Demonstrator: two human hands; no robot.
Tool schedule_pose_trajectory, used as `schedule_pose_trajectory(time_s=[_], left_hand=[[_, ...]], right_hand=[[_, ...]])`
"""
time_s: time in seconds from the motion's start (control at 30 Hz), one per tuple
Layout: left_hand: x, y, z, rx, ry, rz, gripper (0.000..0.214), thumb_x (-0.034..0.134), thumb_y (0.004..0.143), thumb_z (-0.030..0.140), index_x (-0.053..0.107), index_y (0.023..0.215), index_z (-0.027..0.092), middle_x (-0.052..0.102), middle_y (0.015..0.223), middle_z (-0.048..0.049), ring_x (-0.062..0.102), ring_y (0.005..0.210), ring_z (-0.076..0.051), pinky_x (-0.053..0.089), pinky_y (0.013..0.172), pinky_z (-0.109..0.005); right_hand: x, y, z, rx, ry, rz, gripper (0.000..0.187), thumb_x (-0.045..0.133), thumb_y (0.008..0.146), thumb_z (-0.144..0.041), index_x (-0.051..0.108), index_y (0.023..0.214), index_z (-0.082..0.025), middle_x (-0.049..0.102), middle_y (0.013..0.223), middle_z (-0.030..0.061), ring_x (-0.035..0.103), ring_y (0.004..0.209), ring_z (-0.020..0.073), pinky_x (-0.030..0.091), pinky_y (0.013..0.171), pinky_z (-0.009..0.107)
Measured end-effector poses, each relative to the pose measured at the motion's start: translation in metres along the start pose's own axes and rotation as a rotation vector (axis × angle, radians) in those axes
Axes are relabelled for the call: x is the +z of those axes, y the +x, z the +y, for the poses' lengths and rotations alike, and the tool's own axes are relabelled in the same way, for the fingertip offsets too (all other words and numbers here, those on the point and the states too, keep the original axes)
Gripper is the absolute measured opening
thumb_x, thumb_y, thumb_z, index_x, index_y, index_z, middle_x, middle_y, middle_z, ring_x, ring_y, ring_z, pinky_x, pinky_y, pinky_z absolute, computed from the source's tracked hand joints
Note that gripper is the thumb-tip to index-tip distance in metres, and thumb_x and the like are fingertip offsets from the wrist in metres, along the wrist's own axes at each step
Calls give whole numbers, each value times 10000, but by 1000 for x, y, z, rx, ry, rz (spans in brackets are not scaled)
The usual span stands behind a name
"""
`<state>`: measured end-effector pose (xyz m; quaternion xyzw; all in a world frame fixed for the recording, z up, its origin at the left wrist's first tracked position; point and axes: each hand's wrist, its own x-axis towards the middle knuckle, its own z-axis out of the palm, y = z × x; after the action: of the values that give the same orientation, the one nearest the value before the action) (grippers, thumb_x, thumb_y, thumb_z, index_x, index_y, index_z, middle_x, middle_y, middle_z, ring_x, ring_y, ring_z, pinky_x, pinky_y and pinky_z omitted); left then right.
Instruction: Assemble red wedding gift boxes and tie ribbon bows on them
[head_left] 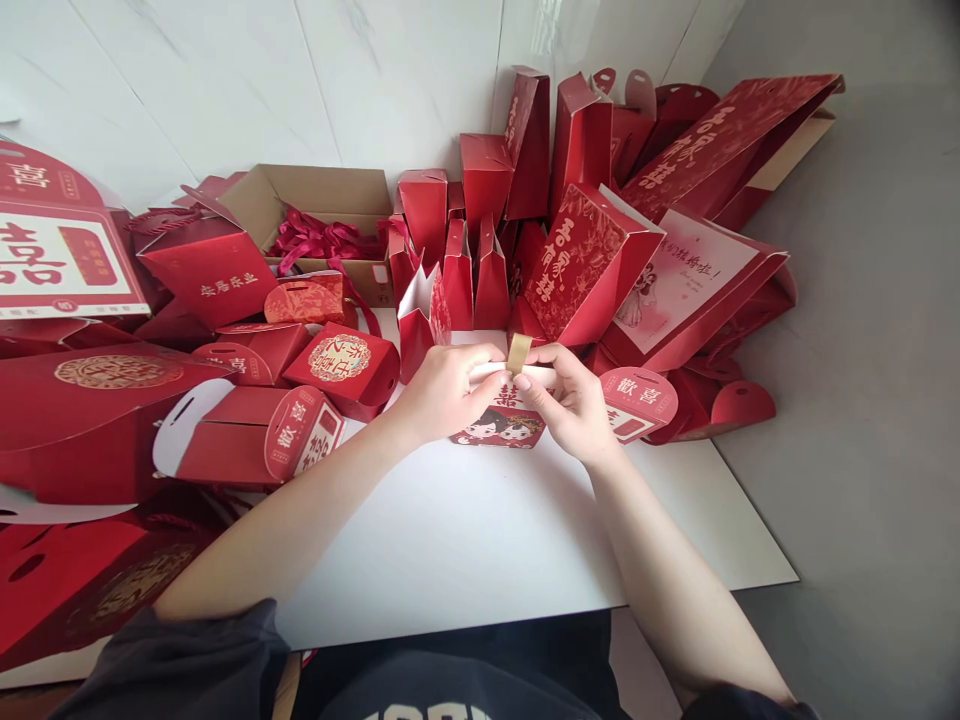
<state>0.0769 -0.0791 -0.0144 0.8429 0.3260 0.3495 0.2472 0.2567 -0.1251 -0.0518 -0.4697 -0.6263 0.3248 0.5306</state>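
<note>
A small red gift box [499, 428] stands on the white table, its front printed with two cartoon figures and gold-white characters. My left hand [450, 395] is closed on the box's pale top edge from the left, thumb along the front. From the right, my right hand [574, 405] grips the same top edge between thumb and fingers. A gold ribbon or band [518, 354] sticks up between the fingertips of both hands, close to my right index finger. My fingers cover most of the box's top, so its exact fold cannot be made out.
Red boxes [345, 362] and a larger red box [82, 425] crowd the left side. Behind stands a cardboard carton [322, 185] with dark pink ribbons [330, 238]. Red paper bags [592, 260] lean at the back right. The white table [465, 540] ends near my body.
</note>
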Motion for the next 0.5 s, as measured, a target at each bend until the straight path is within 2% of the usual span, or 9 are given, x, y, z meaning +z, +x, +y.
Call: schedule_pose_trajectory(time_s=[0.27,0.4,0.5], left_hand=[[1,-1,-4,59,31,-28,137,555,880,271,614,803,174,598,667,7,525,595,-122,381,578,-240],[5,-2,-5,108,55,-11,170,632,852,340,623,886,173,658,764,-19,584,668,-147,412,626,-255],[5,-2,-7,115,111,-7,193,606,879,362,618,841,172,637,716,-15,553,621,-136,393,593,-254]], right_hand=[[4,-1,-1,41,135,13,194,625,886,-411,590,968,-238,485,648,-34,398,530,113,344,491,251],[3,1,-2,26,132,41,180,648,872,-389,615,956,-234,576,752,-11,457,575,116,386,519,251],[2,2,-1,19,140,40,184,648,873,-385,622,963,-226,579,753,-11,451,578,111,382,527,246]])
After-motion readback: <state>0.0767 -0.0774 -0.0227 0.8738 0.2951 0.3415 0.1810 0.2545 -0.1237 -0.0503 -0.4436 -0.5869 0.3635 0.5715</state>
